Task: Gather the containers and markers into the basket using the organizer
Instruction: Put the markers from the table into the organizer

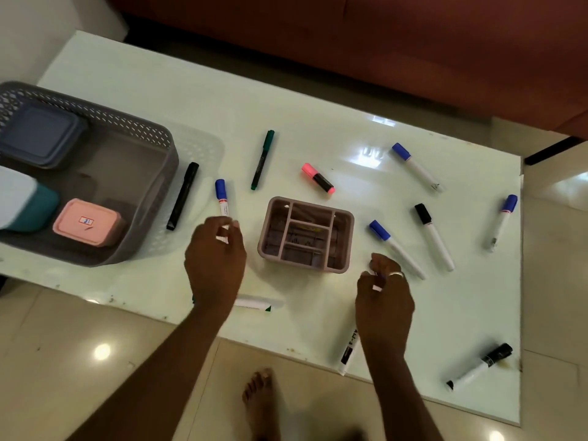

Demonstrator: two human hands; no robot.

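Note:
A grey basket [165, 144] at the table's left holds a blue-grey container [41, 135], a teal container with a white lid [35, 206] and a pink container [87, 222]. The mauve organizer [349, 227], with nothing in its compartments, stands mid-table. My left hand [216, 253] pinches the lower end of a blue-capped marker [221, 197] left of the organizer. My right hand [383, 291], fingers loosely curled and holding nothing, hovers by the tail of another blue-capped marker [394, 246]. Several more markers lie loose: black [183, 195], green [262, 159], a pink highlighter [318, 178], black-capped [434, 237].
More markers lie at the right [416, 167] [502, 221], the near right corner [480, 366], under my right forearm [348, 351] and behind my left wrist [254, 303]. The white table's [127, 81] near edge runs diagonally. A foot [261, 399] stands on the tiled floor; a red-brown sofa [413, 43] lies beyond.

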